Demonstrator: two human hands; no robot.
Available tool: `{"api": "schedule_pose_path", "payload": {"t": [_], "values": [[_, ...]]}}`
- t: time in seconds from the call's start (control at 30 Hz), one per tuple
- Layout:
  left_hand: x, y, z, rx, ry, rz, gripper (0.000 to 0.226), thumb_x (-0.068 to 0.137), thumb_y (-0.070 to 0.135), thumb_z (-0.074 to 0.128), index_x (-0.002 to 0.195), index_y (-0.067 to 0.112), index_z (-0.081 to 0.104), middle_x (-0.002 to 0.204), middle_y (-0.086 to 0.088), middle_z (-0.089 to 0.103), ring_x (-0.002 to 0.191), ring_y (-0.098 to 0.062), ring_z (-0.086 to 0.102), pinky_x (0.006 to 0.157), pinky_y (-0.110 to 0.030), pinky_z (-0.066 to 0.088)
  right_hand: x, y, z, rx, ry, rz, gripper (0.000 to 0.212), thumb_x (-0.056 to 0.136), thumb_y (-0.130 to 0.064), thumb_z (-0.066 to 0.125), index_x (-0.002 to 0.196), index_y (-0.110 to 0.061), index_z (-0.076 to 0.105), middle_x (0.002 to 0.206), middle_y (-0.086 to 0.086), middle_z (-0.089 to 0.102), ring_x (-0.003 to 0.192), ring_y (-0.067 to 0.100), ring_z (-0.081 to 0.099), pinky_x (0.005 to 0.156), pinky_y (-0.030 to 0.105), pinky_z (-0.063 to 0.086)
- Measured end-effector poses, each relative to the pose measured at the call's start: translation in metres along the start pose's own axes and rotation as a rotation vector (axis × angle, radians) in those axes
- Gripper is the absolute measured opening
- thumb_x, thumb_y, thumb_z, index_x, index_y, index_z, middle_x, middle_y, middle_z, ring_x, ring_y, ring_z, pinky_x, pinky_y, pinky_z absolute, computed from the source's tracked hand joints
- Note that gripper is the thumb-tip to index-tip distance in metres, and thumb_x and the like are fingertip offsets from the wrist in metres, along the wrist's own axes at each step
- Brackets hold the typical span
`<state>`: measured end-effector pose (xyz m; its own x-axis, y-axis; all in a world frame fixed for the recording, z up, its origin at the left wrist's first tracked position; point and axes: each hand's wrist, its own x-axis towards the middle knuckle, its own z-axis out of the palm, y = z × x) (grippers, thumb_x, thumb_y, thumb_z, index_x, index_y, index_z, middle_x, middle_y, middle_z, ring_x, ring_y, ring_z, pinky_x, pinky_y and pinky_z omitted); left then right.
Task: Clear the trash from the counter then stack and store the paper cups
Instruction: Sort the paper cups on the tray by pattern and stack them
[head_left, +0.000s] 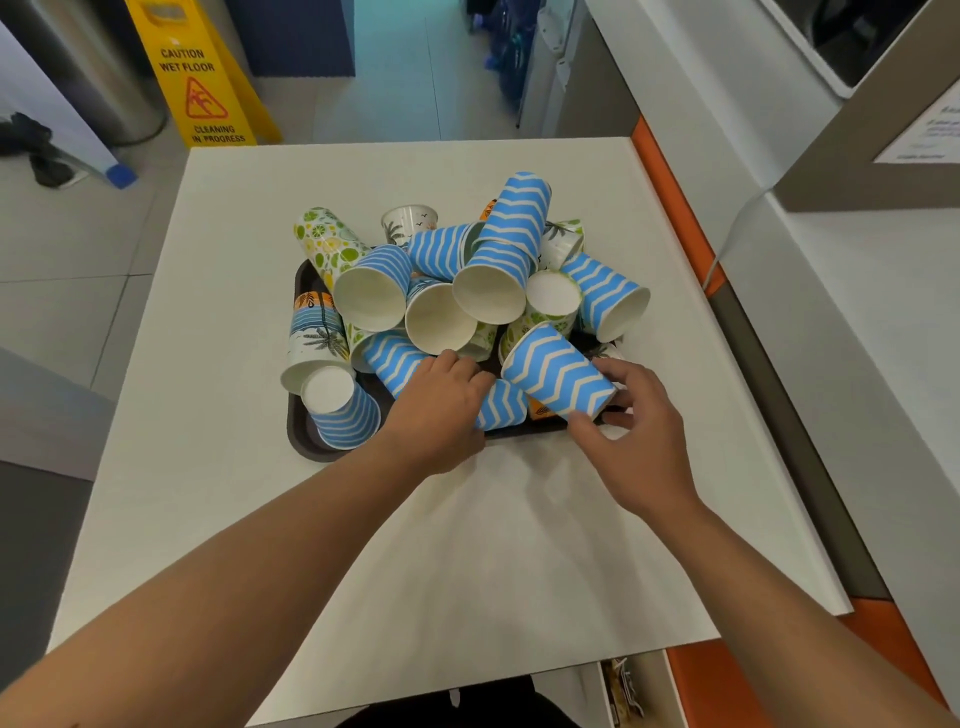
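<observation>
Paper cups (457, 291), blue-and-white zigzag, citrus and palm prints, heaped on dark plastic tray (304, 439) at centre of white counter (234, 312). Right hand (631, 421) pinching blue zigzag cup (558, 371) at tray's near-right corner; left hand (441, 402) curled round second zigzag cup (501, 405) alongside. Best nested mouth over base, axes aligned, squeeze light. Beyond tray, yellow floor sign (200, 73): "CAUTION WET FLOOR", "CLEANING IN PROGRESS".
</observation>
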<state>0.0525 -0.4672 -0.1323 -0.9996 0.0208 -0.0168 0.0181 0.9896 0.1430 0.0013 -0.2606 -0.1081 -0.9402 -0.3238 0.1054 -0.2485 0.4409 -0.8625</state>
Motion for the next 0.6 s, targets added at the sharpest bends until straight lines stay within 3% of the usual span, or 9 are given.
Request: {"api": "schedule_pose_path", "payload": {"t": [0.17, 0.27, 0.47, 0.6], "values": [[-0.009, -0.005, -0.006, -0.026, 0.063, 0.025, 0.059, 0.063, 0.033, 0.076, 0.116, 0.009, 0.064, 0.1, -0.009, 0.064, 0.09, -0.03, 0.056, 0.079, -0.041, 0.049, 0.002, -0.008, -0.001, 0.039, 0.027, -0.01, 0.049, 0.069, -0.022, 0.066, 0.117, -0.022, 0.057, 0.113, -0.006, 0.059, 0.091, -0.001, 0.06, 0.077, 0.013, 0.05], [-0.017, -0.009, -0.009, -0.054, 0.095, 0.054, 0.06, 0.057, 0.032, 0.08, 0.11, 0.008, 0.066, 0.097, -0.009, 0.066, 0.084, -0.03, 0.059, 0.075, -0.039, 0.052, 0.004, -0.014, 0.0, 0.06, 0.043, -0.039, 0.049, 0.068, -0.021, 0.065, 0.116, -0.02, 0.057, 0.111, -0.004, 0.06, 0.089, 0.001, 0.06, 0.075, 0.014, 0.05], [-0.022, -0.013, -0.008, -0.049, 0.082, 0.02, 0.079, 0.057, 0.03, 0.083, 0.125, 0.0, 0.057, 0.104, -0.015, 0.061, 0.088, -0.034, 0.057, 0.079, -0.042, 0.051, 0.007, -0.02, 0.007, 0.063, 0.033, -0.09, 0.047, 0.069, -0.019, 0.065, 0.114, -0.02, 0.057, 0.109, -0.005, 0.059, 0.088, 0.002, 0.06, 0.074, 0.014, 0.05], [-0.021, -0.011, -0.009, -0.036, 0.082, 0.001, 0.077, 0.06, 0.029, 0.08, 0.128, 0.001, 0.057, 0.106, -0.015, 0.057, 0.088, -0.033, 0.052, 0.078, -0.042, 0.048, 0.006, -0.019, 0.006, 0.051, 0.023, -0.103, 0.046, 0.068, -0.021, 0.066, 0.112, -0.027, 0.055, 0.109, -0.006, 0.059, 0.09, 0.005, 0.06, 0.073, 0.015, 0.051]]}}
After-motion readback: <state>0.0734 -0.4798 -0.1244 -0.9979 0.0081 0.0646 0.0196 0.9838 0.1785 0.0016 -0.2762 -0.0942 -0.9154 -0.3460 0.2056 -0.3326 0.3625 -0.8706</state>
